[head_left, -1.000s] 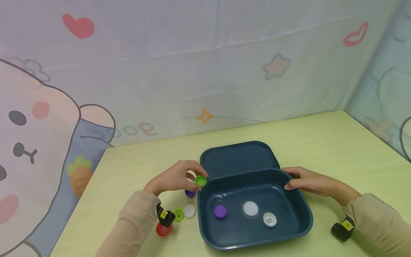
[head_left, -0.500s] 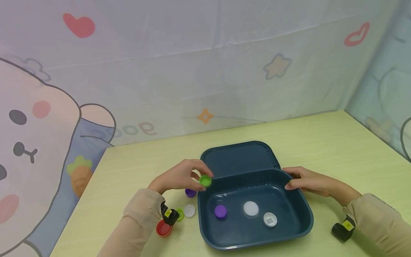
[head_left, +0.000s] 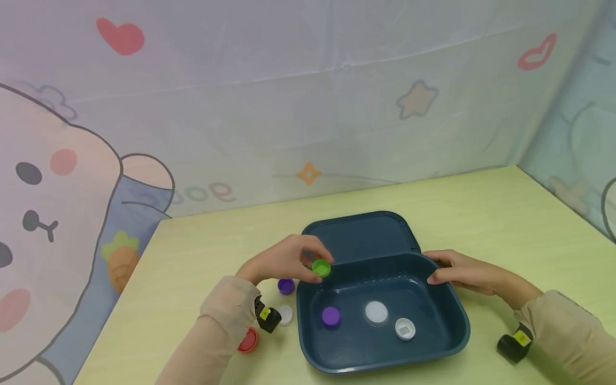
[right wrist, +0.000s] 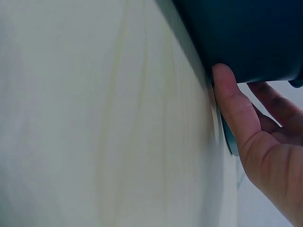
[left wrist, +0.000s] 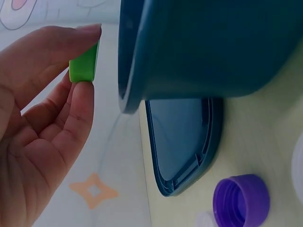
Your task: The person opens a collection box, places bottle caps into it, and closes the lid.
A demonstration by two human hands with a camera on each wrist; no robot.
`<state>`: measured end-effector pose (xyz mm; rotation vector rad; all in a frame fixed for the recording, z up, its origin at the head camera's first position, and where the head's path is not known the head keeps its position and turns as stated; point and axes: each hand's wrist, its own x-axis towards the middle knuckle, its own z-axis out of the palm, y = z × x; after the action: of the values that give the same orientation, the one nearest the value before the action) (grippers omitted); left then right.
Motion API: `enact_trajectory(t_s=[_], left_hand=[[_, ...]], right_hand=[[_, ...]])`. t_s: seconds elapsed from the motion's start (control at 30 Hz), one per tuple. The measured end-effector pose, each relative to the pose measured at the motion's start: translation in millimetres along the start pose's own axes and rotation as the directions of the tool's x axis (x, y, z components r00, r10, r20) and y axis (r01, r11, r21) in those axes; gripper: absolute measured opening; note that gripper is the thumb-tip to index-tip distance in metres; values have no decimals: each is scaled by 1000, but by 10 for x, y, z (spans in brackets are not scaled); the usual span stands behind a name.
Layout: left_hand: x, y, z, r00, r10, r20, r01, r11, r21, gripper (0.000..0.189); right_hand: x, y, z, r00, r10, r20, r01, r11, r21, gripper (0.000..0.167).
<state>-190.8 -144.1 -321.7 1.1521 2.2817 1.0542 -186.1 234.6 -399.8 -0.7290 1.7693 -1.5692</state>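
Note:
My left hand (head_left: 293,259) pinches a green bottle cap (head_left: 321,268) between thumb and fingers, above the back left corner of the dark blue box (head_left: 380,368). In the left wrist view the cap (left wrist: 83,66) stands edge-on, outside the box rim from that angle. The right hand (head_left: 462,271) grips the box's back right corner, thumb over the rim; in the right wrist view its fingers (right wrist: 232,94) lie against the outer wall. Inside the box lie a purple cap (head_left: 331,317), a clear-rimmed white cap (head_left: 376,313) and a white cap with a printed square (head_left: 405,329).
The box lid (head_left: 361,235) lies flat behind the box. Left of the box, a purple cap (head_left: 286,286), a white cap (head_left: 286,315) and a red cap (head_left: 248,340) rest on the table, the red one partly behind the left sleeve. A printed cloth (head_left: 269,107) hangs at the back.
My left hand has moved right with the green cap, from beside the box's left rim to over its back left corner. The left forearm now hides a second green cap. The right hand stays put.

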Motion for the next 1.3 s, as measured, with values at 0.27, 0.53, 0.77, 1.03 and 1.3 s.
enact_trajectory(t_s=[0.27,0.53,0.77,1.03,1.3], left_hand=[[31,-2,28,1000,7,12,-7,1000,-1,31],[107,41,42,1000,20,19,-20,1000,20,30],[172,76,66,999,12,30,-14,998,54,30],[261,74,135,999,3,54,-8,996,83,31],[289,94,148,997,-7,75,-1,995,102,31]], right_hand=[[4,7,-1,1000,-12,12,12,1000,6,49],[0,4,-1,1000,-21,17,21,1000,14,48],[0,5,-2,1000,-6,6,6,1000,-1,48],[-4,2,1,1000,-8,11,8,1000,5,48],[-10,-5,6,1000,-8,8,8,1000,14,49]])
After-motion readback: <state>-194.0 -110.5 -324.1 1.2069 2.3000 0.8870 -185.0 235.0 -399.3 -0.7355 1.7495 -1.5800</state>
